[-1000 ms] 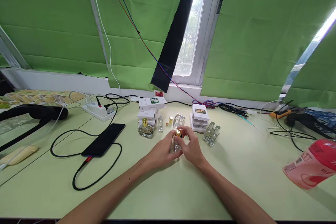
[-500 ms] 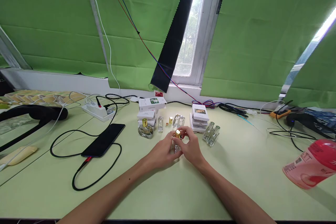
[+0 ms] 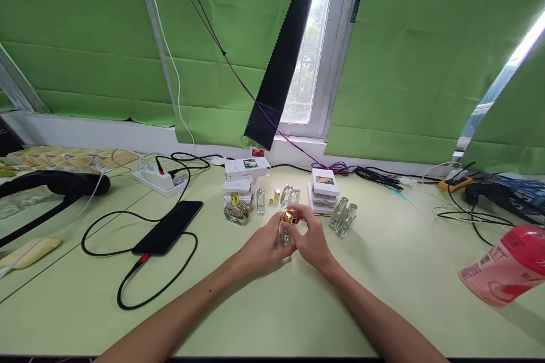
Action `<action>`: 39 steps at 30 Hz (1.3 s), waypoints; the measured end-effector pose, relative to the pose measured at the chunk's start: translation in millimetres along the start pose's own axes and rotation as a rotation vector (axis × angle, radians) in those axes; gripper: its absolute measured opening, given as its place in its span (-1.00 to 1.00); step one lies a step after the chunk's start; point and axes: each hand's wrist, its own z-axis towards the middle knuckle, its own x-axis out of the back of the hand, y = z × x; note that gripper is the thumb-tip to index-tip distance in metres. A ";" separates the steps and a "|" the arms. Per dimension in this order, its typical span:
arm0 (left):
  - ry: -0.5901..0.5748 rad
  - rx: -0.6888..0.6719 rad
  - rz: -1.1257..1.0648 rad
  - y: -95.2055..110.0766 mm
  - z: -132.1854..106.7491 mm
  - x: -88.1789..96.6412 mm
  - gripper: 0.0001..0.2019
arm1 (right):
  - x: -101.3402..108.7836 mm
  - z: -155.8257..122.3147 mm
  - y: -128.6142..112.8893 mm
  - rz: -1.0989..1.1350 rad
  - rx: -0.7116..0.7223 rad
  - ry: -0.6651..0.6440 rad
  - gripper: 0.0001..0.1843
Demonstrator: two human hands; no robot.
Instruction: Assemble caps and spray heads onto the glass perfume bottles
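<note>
Both hands meet over the table around a clear glass perfume bottle (image 3: 288,241) with a shiny gold top (image 3: 288,216). My left hand (image 3: 264,245) is closed around the bottle from the left side. From the right, my right hand (image 3: 313,240) curls its thumb and fingers about the gold top and upper part of the bottle. My fingers cover much of the glass. Just beyond my hands stand a slim clear bottle (image 3: 260,202), a small gold cap (image 3: 276,195) and two rounded clear bottles (image 3: 290,195).
A round gold-capped bottle (image 3: 236,211) stands by stacked white boxes (image 3: 247,168) on the left. More white boxes (image 3: 324,182) and two silver-capped bottles (image 3: 343,217) are on the right. A phone (image 3: 168,228) with cable lies left; a pink container (image 3: 502,266) is far right.
My fingers have shifted very slightly around the gold top, which sits a touch differently between them. Everything else on the table stays in place.
</note>
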 end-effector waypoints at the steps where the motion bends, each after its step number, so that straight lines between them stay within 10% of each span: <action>1: -0.001 0.005 0.003 -0.6 0.1 -0.3 -0.47 | -0.3 0.3 0.0 -0.001 -0.003 0.001 -0.75; 39: -0.017 0.037 0.046 0.7 0.0 -0.7 -0.41 | -1.6 3.1 -0.4 -0.011 -0.055 -0.011 -0.71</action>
